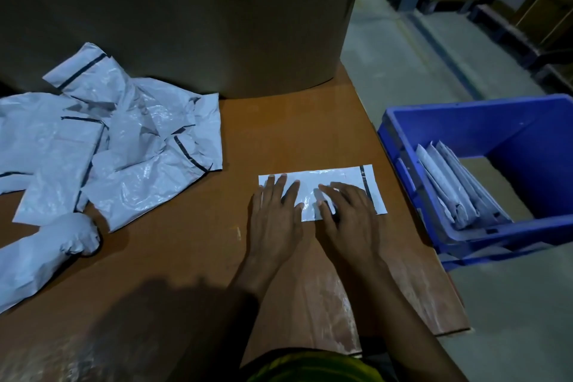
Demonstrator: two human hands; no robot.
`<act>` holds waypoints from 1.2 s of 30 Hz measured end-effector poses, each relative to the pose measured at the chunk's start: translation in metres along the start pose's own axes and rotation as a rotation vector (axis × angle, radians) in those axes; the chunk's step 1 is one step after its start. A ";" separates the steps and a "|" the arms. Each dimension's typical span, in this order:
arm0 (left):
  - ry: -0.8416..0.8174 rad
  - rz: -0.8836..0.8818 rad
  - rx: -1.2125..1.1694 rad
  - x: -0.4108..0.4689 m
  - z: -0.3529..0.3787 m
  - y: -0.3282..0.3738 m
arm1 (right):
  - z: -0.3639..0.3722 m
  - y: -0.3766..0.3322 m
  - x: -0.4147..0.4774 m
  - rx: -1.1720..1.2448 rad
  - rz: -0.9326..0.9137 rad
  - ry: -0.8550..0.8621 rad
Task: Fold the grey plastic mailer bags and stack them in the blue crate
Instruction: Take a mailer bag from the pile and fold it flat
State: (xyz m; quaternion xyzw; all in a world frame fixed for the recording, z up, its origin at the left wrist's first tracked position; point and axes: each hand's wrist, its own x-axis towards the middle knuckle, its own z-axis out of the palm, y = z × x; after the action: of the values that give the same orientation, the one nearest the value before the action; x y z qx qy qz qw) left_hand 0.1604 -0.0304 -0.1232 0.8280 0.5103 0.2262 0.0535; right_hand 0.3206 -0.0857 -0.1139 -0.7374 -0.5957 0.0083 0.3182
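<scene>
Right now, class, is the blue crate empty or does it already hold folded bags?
Partly filled: the blue crate holds several folded grey bags, leaning on edge against the wall nearest the table.

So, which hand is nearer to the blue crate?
Right. The right hand presses the mailer bag on its side toward the blue crate; the left hand presses the bag's other end, farther from the crate.
</scene>
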 end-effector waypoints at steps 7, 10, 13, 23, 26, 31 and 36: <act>0.003 0.030 -0.025 -0.011 -0.004 -0.001 | 0.005 -0.007 -0.018 -0.120 -0.014 -0.010; 0.004 0.028 -0.016 -0.012 -0.007 0.002 | 0.001 -0.011 -0.001 -0.148 0.042 -0.066; -0.082 0.003 -0.025 -0.007 -0.011 0.002 | 0.005 -0.009 0.017 -0.192 0.045 -0.073; -0.198 0.018 0.071 0.029 -0.015 0.011 | 0.006 0.005 0.023 -0.131 0.045 -0.144; -0.215 0.058 0.064 0.037 -0.013 0.003 | -0.001 0.016 0.035 -0.060 0.043 -0.240; -0.171 0.111 -0.028 0.034 -0.005 0.002 | 0.001 0.021 0.036 -0.097 0.023 -0.286; -0.205 0.063 0.056 0.018 0.021 -0.007 | 0.004 0.027 0.024 -0.195 0.008 -0.355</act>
State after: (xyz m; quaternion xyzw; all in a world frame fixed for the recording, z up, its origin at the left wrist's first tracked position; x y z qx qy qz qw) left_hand 0.1707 -0.0083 -0.1383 0.8634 0.4822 0.1278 0.0752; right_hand 0.3498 -0.0650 -0.1209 -0.7541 -0.6375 0.0816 0.1350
